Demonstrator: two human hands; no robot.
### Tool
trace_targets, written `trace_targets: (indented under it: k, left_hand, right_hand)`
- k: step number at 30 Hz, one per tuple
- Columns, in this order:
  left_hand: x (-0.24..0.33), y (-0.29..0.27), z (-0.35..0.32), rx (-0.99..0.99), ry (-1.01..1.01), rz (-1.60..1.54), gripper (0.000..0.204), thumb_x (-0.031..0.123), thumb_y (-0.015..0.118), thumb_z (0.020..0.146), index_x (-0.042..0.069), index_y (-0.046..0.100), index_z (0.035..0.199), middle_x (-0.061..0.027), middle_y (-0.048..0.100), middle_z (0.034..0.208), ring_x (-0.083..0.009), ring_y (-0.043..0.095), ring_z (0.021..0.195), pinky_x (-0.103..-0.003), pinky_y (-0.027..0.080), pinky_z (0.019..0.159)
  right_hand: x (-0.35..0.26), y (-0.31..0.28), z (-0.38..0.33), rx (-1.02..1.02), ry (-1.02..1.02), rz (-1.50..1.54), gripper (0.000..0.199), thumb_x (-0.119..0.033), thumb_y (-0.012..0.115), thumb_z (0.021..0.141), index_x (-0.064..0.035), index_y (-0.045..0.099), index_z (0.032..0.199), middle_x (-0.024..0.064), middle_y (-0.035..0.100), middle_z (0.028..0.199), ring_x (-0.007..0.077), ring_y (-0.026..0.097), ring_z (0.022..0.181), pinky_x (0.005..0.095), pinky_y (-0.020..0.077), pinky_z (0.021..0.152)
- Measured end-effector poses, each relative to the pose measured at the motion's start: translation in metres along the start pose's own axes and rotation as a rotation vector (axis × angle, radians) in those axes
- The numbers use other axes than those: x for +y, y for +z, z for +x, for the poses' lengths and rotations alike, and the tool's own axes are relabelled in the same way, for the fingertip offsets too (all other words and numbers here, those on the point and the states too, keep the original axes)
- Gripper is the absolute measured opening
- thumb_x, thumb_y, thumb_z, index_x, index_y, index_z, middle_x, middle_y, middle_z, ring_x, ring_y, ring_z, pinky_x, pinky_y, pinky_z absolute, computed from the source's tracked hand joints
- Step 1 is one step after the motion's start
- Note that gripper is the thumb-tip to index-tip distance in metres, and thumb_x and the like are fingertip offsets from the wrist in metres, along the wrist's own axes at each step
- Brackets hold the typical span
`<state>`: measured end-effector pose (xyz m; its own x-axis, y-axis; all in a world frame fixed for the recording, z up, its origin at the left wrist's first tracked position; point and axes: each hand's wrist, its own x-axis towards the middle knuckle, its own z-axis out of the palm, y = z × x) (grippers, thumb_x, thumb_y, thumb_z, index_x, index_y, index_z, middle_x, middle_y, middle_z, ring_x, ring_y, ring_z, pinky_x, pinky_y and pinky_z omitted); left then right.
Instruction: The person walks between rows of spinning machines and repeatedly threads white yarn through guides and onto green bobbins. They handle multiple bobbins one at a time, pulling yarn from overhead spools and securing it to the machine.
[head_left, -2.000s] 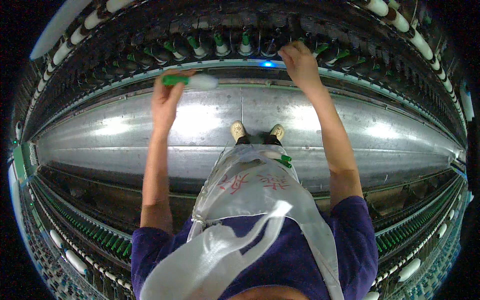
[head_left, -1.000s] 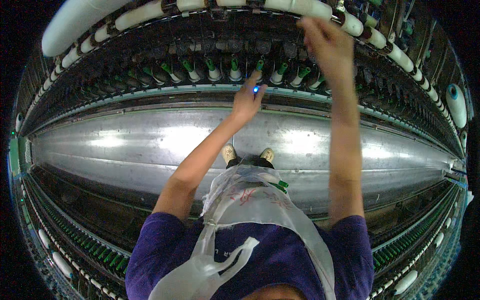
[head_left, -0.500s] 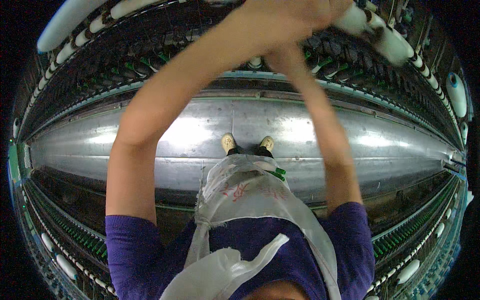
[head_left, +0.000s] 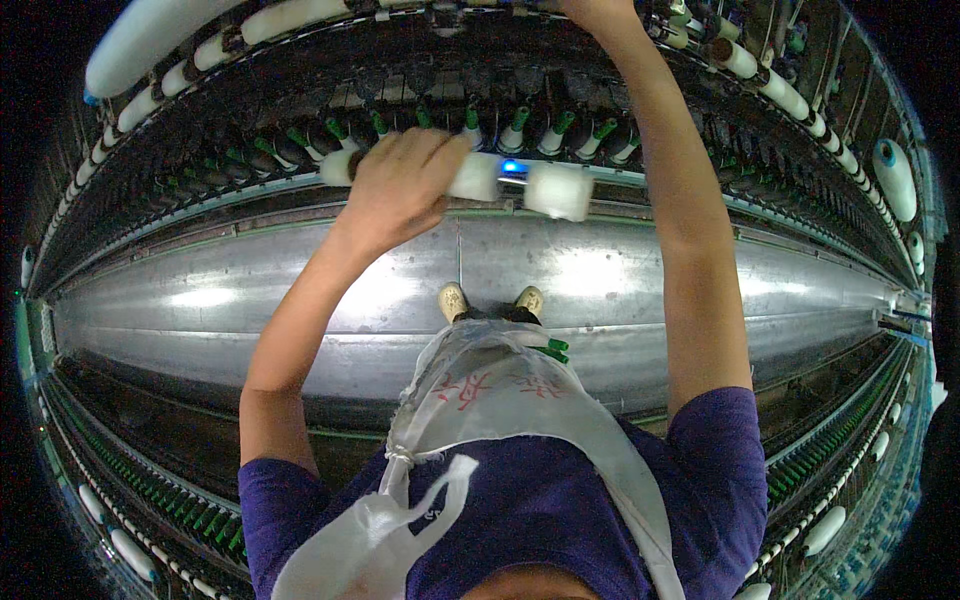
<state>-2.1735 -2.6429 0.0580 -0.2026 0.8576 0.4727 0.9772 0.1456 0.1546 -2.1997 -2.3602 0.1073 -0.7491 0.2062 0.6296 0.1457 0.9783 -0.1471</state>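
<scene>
My left hand (head_left: pixel 405 185) is shut on a long white bobbin (head_left: pixel 480 176), held level in front of the spinning frame; its thick white end (head_left: pixel 560 190) sticks out to the right. My right hand (head_left: pixel 590 8) reaches up to the top rail of white roving bobbins (head_left: pixel 300 15), and its fingers are cut off by the picture's upper edge. A row of green-tipped spindles (head_left: pixel 520 130) runs behind my left hand. A small blue light (head_left: pixel 512 166) glows just beside the bobbin.
A long shiny metal panel (head_left: pixel 230 310) of the machine curves across the middle. I wear a white apron pouch (head_left: pixel 500 390) with green tubes (head_left: pixel 553 350) sticking out. More spindles (head_left: pixel 180 505) line the lower rows on both sides.
My left hand has come down from the top rail with a white bobbin in it and now holds it level before the spindles. My right arm stays raised.
</scene>
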Motion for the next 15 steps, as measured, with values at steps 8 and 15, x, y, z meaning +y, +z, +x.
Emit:
trace_targets:
  k: [8,15]
  left_hand:
    - [-0.026,0.009,-0.041,-0.001,-0.071,0.004,0.051,0.000,0.060,0.053,0.005,0.051,0.103,-0.0103,0.054,0.084,-0.0283,0.055,0.076,-0.038,0.045,0.063]
    - [-0.033,0.017,-0.041,-0.104,-0.016,0.012,0.049,0.001,0.060,0.057,0.003,0.051,0.105,-0.0114,0.054,0.087,-0.0295,0.056,0.077,-0.039,0.046,0.066]
  right_hand:
    - [-0.009,-0.018,0.000,0.054,0.018,0.057,0.020,0.001,0.059,0.074,0.0009,0.041,0.066,0.0186,0.040,0.089,0.0349,0.037,0.088,0.0472,0.0307,0.077]
    - [-0.012,-0.067,-0.145,0.496,-0.052,-0.089,0.006,-0.012,0.060,0.079,-0.0068,0.059,0.081,0.0075,0.059,0.084,0.0262,0.053,0.078,0.0395,0.0332,0.072]
